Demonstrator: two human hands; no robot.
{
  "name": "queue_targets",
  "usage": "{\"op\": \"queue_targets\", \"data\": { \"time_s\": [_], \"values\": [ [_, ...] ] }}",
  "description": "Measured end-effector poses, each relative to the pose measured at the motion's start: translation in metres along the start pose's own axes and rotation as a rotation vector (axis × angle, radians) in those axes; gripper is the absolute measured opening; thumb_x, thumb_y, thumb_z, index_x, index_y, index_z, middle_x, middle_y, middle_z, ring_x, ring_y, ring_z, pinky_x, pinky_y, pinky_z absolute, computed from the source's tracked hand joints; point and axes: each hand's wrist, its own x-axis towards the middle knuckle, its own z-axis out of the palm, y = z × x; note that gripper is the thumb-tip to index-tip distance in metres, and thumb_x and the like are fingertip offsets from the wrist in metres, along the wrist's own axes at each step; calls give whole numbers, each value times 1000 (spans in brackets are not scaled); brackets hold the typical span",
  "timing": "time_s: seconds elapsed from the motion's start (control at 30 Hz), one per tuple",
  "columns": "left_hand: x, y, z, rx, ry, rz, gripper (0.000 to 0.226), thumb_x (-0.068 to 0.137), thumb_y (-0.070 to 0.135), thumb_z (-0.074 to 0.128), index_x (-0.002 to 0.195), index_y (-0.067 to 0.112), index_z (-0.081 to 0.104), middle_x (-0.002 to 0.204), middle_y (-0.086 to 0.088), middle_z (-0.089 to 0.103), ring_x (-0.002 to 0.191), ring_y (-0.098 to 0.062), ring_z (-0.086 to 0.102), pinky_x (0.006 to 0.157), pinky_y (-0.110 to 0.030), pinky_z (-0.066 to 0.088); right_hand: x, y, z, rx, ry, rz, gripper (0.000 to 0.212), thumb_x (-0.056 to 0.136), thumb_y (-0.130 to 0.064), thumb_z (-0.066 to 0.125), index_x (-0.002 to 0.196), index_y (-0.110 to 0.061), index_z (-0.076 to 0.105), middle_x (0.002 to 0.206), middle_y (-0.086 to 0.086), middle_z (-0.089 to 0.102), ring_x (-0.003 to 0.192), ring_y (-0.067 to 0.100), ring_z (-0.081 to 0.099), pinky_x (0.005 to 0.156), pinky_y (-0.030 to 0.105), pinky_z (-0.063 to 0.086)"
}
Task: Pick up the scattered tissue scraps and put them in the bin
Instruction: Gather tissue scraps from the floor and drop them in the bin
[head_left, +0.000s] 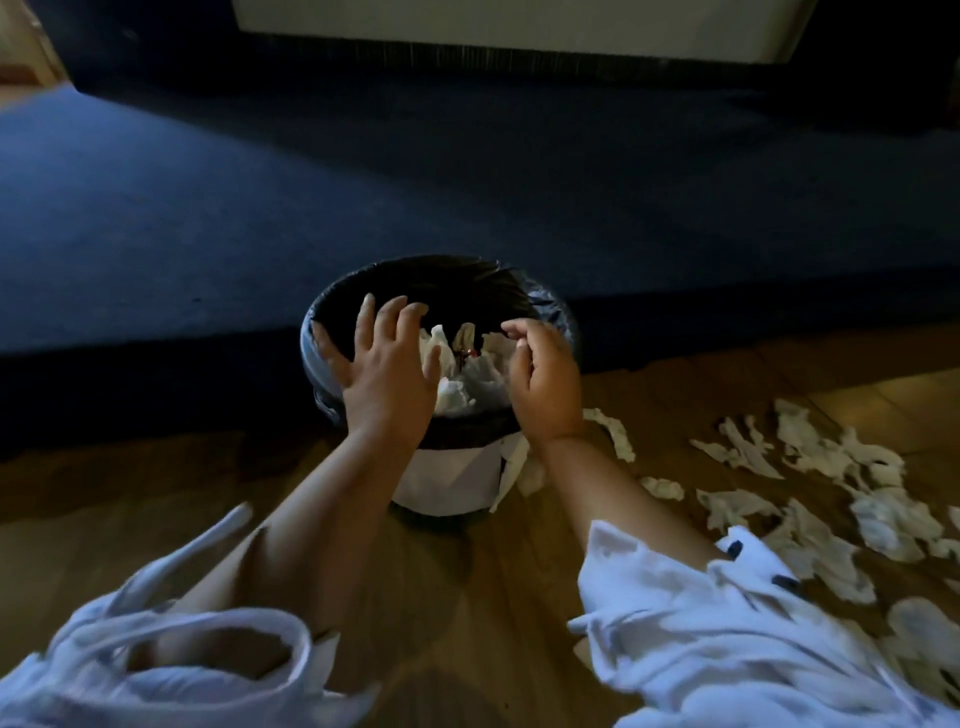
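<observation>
1. Head view shows the dropping step. Both hands are above the mouth of the bin (441, 478), and white tissue (470, 376) already lies inside it on the black liner.
2. The left hand (387, 374) is palm down over the left half of the opening. Its fingers are spread wide and it holds nothing, and its thumb reaches toward the left rim.
3. The right hand (545, 387) is over the right side of the rim, with the fingers loosely curled downward. No scrap shows in it (the palm side is hidden, so this is my judgement), and I take it as empty.
4. The task looks far from done. Many tissue scraps (810, 499) lie on the wooden floor (467, 597) to the right of the bin, out to the right edge of the view. One strip (511, 465) leans against the right wall of the bin.
5. The next move calls for a low reach to the right. A pinch or a sweeping gather could take several pieces at once. The paper looks thin and light, so a loose grasp may drop pieces beside the bin.
6. The bin stands where the floor meets the edge of the blue carpet (311, 182).
</observation>
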Motion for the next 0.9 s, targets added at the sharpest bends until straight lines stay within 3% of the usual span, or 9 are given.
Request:
{"op": "queue_targets", "data": {
  "time_s": [0.17, 0.3, 0.4, 0.5, 0.53, 0.6, 0.67, 0.77, 0.9],
  "values": [
    [-39, 47, 5, -224, 37, 305, 36, 94, 34, 44, 125, 17, 54, 136, -2, 53, 141, -18, 30, 118, -43, -2, -40, 23, -42, 17, 142, 113, 29, 92, -10, 39, 112, -9, 60, 117, 10, 57, 110, 15, 50, 92, 5, 32],
    [-89, 82, 35, -385, -92, 507, 36, 92, 30, 43, 120, 14, 58, 132, -5, 56, 138, -18, 32, 118, -35, 14, -104, 63, -86, -57, 85, 251, 26, 95, -15, 42, 115, -12, 58, 120, 5, 55, 109, 8, 49, 88, -5, 28],
    [-137, 103, 66, -554, -375, 404, 36, 95, 30, 44, 125, 14, 54, 134, -4, 53, 132, -16, 41, 110, -33, 36, -164, 90, -124, -115, 58, 419, 33, 93, -27, 40, 115, -11, 57, 115, 6, 59, 100, 3, 49, 85, -3, 31],
    [-182, 127, 92, -557, -497, 275, 38, 98, 34, 39, 127, 13, 53, 120, -6, 61, 110, -19, 61, 87, -3, 39, -229, 116, -162, -183, 138, 610, 41, 89, -30, 39, 114, -5, 60, 113, 13, 62, 106, 18, 56, 90, 16, 38],
    [-195, 135, 101, -579, -638, 208, 40, 98, 33, 41, 132, 13, 48, 124, -7, 58, 113, -22, 58, 83, 2, 36, -250, 124, -175, -211, 138, 710, 39, 89, -27, 41, 116, -6, 59, 116, 13, 62, 109, 24, 56, 89, 22, 38],
    [-224, 143, 128, -537, -921, 115, 54, 93, 35, 51, 141, 17, 34, 140, -11, 43, 128, -29, 43, 100, -15, 37, -291, 137, -198, -268, 109, 901, 33, 92, -18, 47, 122, -8, 56, 124, 13, 58, 115, 29, 54, 90, 27, 39],
    [-246, 141, 159, -450, -950, 88, 72, 82, 51, 57, 141, 15, 36, 147, -15, 35, 135, -35, 34, 110, -43, 31, -323, 142, -220, -278, 85, 1051, 31, 93, -15, 51, 123, -14, 55, 129, 13, 55, 120, 30, 51, 97, 33, 40],
    [-271, 134, 203, -248, -1124, 51, 96, 69, 81, 44, 143, 22, 32, 152, -11, 28, 140, -33, 25, 111, -50, 27, -354, 142, -246, -315, -101, 1115, 30, 94, -22, 49, 125, -22, 51, 136, 7, 48, 126, 27, 45, 99, 29, 36],
    [-292, 139, 219, -147, -1110, 105, 93, 68, 80, 44, 140, 22, 35, 150, -9, 32, 139, -31, 26, 111, -49, 28, -376, 147, -263, -638, -348, 1032, 56, 85, -57, 49, 130, -24, 48, 136, 1, 46, 122, 22, 47, 91, 26, 36]
  ]
}}
